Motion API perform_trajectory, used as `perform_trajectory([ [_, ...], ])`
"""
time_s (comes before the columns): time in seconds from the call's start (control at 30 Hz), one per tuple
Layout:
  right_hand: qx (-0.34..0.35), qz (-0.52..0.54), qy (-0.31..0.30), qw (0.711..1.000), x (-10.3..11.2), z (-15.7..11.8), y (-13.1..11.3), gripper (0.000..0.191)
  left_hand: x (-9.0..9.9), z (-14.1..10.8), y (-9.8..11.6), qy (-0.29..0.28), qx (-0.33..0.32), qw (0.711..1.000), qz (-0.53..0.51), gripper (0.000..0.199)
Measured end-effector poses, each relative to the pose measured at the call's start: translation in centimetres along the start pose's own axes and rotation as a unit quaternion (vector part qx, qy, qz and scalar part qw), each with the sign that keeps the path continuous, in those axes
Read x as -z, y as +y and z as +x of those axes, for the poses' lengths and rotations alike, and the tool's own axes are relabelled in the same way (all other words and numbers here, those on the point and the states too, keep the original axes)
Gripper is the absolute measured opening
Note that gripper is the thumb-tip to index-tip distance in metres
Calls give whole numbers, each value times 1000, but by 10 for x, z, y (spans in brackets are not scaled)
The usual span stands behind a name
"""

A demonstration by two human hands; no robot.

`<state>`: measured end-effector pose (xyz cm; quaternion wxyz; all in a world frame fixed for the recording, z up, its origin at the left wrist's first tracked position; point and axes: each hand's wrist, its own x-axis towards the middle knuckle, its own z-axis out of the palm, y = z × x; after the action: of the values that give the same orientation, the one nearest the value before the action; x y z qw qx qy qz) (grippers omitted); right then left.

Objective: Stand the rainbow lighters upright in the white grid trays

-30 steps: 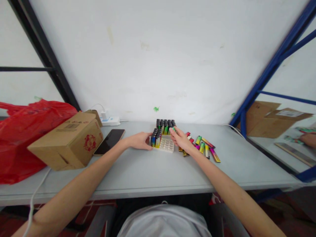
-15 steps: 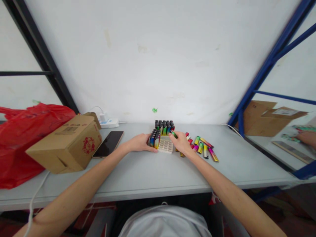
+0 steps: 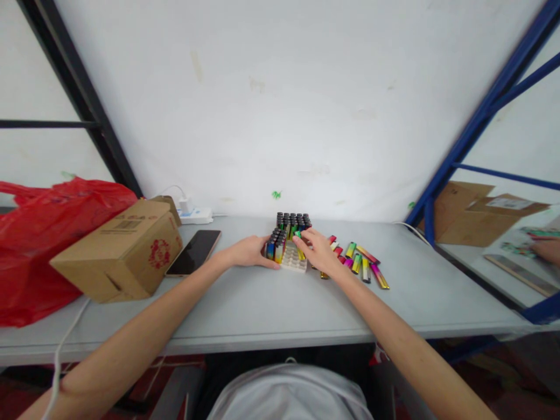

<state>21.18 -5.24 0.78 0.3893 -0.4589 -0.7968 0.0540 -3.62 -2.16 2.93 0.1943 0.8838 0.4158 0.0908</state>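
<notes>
A white lighter tray (image 3: 294, 263) with rows of round-edged sockets stands on the table, bare sockets showing at its front right. Several upright lighters (image 3: 275, 245) fill its left part, black tops up. My left hand (image 3: 254, 252) clasps the tray's left side, thumb along the front and fingers behind. Over the bare sockets, my right hand (image 3: 315, 249) pinches a green and yellow lighter (image 3: 301, 254), held nearly upright. Whether its lower end touches the tray I cannot tell. A block of upright lighters (image 3: 294, 220) stands just behind. Loose colourful lighters (image 3: 366, 269) lie right of my right hand.
At the left are a dark-screened phone (image 3: 195, 252), a cardboard box (image 3: 118, 251), a red plastic bag (image 3: 52, 245) and a white power strip (image 3: 196, 216). A blue metal frame (image 3: 464, 140) rises at the right; beyond it are an open carton (image 3: 464, 213) and another person's hand (image 3: 549, 249).
My right hand has brought the lighter left over the tray and turned it from slanted to nearly upright. My left hand keeps its hold. The view has shifted slightly.
</notes>
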Motion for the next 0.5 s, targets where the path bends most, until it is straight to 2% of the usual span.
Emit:
perform_trajectory([
  [0.17,-34,5,-2,999,-2,1,-1,41,-1,1,-2,0,-5,1000,7,84],
  [0.5,19,-102,-65,993,-14,6,13,25,0,-1,0,1,-5,1000,19,83],
])
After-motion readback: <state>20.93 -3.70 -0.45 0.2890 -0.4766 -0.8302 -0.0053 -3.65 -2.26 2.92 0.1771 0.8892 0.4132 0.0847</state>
